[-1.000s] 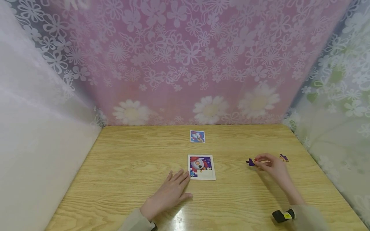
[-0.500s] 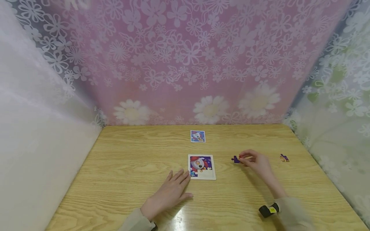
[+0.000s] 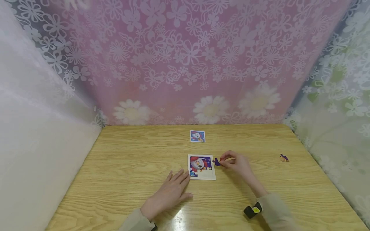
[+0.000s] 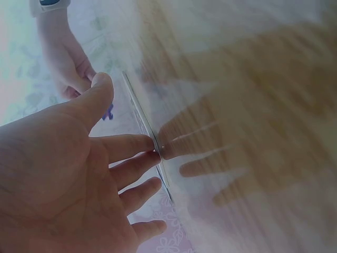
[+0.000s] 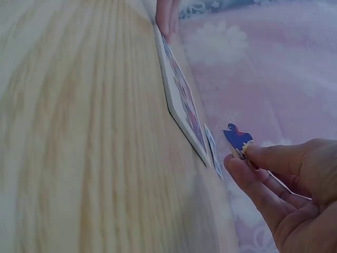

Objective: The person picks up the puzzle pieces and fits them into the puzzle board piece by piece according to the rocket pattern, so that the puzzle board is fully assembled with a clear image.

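A dark purple jigsaw piece point(image 3: 216, 162) is pinched between the thumb and fingers of my right hand point(image 3: 237, 165), just off the right edge of the white-framed puzzle point(image 3: 214, 175). In the right wrist view the jigsaw piece point(image 5: 238, 138) is held up above the tabletop. The puzzle shows a white and red cartoon figure on purple, with a bare area at its lower right. My left hand point(image 3: 170, 192) lies with fingers spread, its fingertips touching the puzzle's left edge. In the left wrist view those straight fingers point(image 4: 134, 166) meet the frame's side.
A small picture card point(image 3: 198, 136) lies behind the puzzle, with a similar cartoon print. Another purple and orange jigsaw piece point(image 3: 284, 158) rests far right on the wooden table point(image 3: 121, 160). Floral curtains point(image 3: 185, 64) stand at the back and sides.
My right hand has moved left across the table with the jigsaw piece, from near the other loose piece to the puzzle's right edge. The left hand has stayed in place.
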`<state>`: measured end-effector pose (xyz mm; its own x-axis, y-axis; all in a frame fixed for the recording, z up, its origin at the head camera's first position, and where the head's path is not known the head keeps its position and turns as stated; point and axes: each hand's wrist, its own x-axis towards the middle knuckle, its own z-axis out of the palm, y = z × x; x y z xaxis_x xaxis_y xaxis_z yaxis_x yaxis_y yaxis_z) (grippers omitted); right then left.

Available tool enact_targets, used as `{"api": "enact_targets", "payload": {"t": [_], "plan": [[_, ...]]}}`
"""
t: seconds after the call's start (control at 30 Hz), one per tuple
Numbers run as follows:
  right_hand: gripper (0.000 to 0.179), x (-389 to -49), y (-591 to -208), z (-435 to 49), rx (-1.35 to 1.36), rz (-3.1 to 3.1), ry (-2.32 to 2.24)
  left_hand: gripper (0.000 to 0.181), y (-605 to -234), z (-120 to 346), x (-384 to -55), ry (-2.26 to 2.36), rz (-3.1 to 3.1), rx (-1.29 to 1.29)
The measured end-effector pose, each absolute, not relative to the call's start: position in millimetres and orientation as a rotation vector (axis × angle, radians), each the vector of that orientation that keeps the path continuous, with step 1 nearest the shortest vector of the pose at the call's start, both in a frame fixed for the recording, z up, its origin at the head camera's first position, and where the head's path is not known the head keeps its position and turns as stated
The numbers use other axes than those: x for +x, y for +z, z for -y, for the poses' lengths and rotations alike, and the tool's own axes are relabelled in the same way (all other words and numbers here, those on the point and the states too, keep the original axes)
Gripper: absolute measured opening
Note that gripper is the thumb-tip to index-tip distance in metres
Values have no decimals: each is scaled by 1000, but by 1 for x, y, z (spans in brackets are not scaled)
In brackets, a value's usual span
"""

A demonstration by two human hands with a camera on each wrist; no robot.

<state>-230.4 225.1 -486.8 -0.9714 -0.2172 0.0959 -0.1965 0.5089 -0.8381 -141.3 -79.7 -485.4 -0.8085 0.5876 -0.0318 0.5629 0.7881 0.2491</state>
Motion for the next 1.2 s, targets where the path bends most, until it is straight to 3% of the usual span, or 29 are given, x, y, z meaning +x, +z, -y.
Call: {"api": "enact_targets", "payload": {"t": [0.5, 1.2], "plan": [[9, -224, -496, -175, -513, -2626, -1446, 72, -485, 79, -140, 340, -2877, 936], [12, -220, -493, -160, -544, -2784, -1091, 73, -488, 78, -141, 290, -2896, 953]]}}
